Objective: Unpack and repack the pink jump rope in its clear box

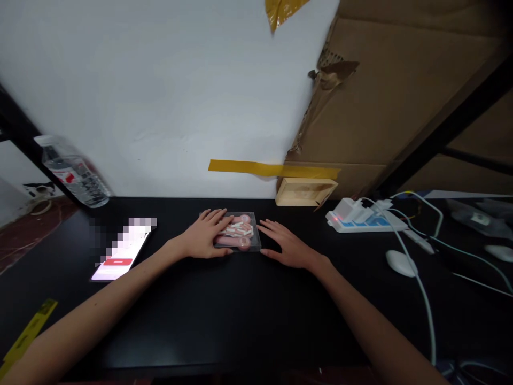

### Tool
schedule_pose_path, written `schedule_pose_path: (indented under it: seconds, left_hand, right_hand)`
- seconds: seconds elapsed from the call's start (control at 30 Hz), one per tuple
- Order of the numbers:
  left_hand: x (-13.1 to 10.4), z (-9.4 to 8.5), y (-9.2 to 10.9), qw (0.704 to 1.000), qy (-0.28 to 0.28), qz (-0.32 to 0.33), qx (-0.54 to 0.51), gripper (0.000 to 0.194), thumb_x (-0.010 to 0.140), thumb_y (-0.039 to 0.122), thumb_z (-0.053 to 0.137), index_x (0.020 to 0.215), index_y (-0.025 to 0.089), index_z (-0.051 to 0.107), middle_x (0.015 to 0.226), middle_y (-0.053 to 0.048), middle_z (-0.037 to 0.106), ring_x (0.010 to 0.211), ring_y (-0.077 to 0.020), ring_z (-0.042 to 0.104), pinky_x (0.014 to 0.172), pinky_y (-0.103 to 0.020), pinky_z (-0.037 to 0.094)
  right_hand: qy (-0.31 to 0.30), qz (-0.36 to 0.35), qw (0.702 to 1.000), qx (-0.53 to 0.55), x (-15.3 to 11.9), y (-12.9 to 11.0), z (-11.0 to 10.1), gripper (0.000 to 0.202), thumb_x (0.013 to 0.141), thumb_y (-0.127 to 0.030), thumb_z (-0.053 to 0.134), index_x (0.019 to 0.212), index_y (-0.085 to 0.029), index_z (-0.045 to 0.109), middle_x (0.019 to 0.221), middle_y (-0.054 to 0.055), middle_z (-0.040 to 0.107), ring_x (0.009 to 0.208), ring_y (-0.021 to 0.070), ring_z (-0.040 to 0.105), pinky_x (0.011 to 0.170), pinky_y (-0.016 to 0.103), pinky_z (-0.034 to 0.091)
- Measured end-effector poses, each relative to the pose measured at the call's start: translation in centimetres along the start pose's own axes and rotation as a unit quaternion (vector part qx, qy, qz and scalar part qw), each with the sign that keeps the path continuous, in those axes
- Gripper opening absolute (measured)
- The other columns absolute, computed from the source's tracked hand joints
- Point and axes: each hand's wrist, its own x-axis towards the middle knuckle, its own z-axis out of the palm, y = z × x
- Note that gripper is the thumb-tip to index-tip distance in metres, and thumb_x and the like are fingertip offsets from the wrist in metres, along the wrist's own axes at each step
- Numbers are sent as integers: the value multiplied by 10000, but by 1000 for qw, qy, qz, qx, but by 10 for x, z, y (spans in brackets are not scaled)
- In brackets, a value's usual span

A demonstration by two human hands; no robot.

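Observation:
A clear, shallow plastic box (256,243) lies on the black table (180,326), near the middle. Inside it are pink round-ended pieces (243,244) and several small pink and white sticks (240,230). My left hand (206,235) rests with spread fingers over the box's left part and hides some of what is inside. Just right of the box, my right hand (286,245) lies with fingers apart, its fingertips close to the box's right edge, holding nothing.
At left are a lit phone (124,251) and a water bottle (74,174). A wooden tray (306,192) leans at the wall. To the right are a power strip (360,223), a white mouse (401,263) and cables. Yellow tape (32,331) marks the lower left.

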Motion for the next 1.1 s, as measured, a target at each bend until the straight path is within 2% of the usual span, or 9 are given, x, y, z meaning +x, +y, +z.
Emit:
schedule_pose_path:
  seconds: [0.17, 0.33, 0.4, 0.53, 0.7, 0.87, 1.0, 1.1]
  left_hand:
    - [0, 1, -1, 1000, 5, 3, 2, 888, 838, 688, 571, 1519, 184, 305, 1577, -208, 298, 1454, -414, 262, 1152, -616, 210]
    - [0, 0, 0, 1000, 9, 2, 1, 886, 837, 702, 562, 1511, 178, 325, 1571, -205, 311, 1452, -409, 270, 1156, -605, 208]
    - [0, 0, 0, 1000, 11, 5, -1, 877, 840, 697, 563, 1507, 176, 332, 1564, -200, 329, 1451, -406, 272, 1161, -596, 207]
    - [-1, 1, 0, 1000, 17, 6, -3, 865, 842, 691, 563, 1511, 204, 313, 1565, -181, 337, 1446, -412, 279, 1148, -616, 222]
    - [-1, 1, 0, 1000, 16, 6, -1, 865, 839, 699, 563, 1507, 206, 321, 1565, -178, 335, 1445, -407, 282, 1152, -604, 224]
    - [0, 0, 1, 1000, 5, -4, 3, 871, 844, 719, 538, 1513, 216, 300, 1574, -185, 313, 1442, -406, 287, 1144, -611, 229]
    - [0, 1, 1, 1000, 17, -4, -8, 851, 837, 691, 570, 1508, 243, 299, 1579, -163, 315, 1441, -423, 281, 1143, -625, 220]
    - [-1, 0, 1, 1000, 13, -3, -8, 844, 844, 679, 571, 1512, 243, 296, 1584, -162, 306, 1448, -415, 269, 1148, -618, 213]
  right_hand:
    - [-15, 3, 1000, -9, 2, -6, 0, 794, 921, -654, 489, 1539, -176, 346, 1607, 153, 304, 1496, 328, 243, 1209, 565, 229]
    - [7, 15, 1000, 14, 3, -6, -1, 844, 913, -635, 525, 1566, -169, 263, 1586, 157, 354, 1477, 310, 303, 1198, 538, 284]
    - [25, 18, 999, 13, 2, -6, -1, 823, 899, -621, 560, 1540, -161, 325, 1574, 160, 377, 1471, 299, 319, 1192, 512, 309]
    - [65, 22, 998, -3, 1, -3, 3, 674, 845, -600, 653, 1366, -181, 563, 1539, 156, 429, 1461, 307, 335, 1189, 500, 319]
    - [68, 41, 997, 5, 2, 0, 5, 739, 785, -629, 704, 1371, -200, 566, 1510, 167, 465, 1427, 339, 388, 1162, 539, 348]
    - [53, 33, 997, 43, -1, 8, -4, 656, 834, -581, 673, 1370, -217, 569, 1462, 154, 527, 1377, 330, 462, 1129, 557, 389]
    - [64, 21, 996, 52, -5, 12, -11, 584, 898, -558, 594, 1382, -233, 557, 1421, 143, 568, 1338, 329, 504, 1107, 576, 407]
    - [63, 6, 997, 43, -5, 8, -12, 565, 955, -503, 531, 1457, -251, 475, 1468, 126, 523, 1362, 303, 479, 1127, 547, 394]
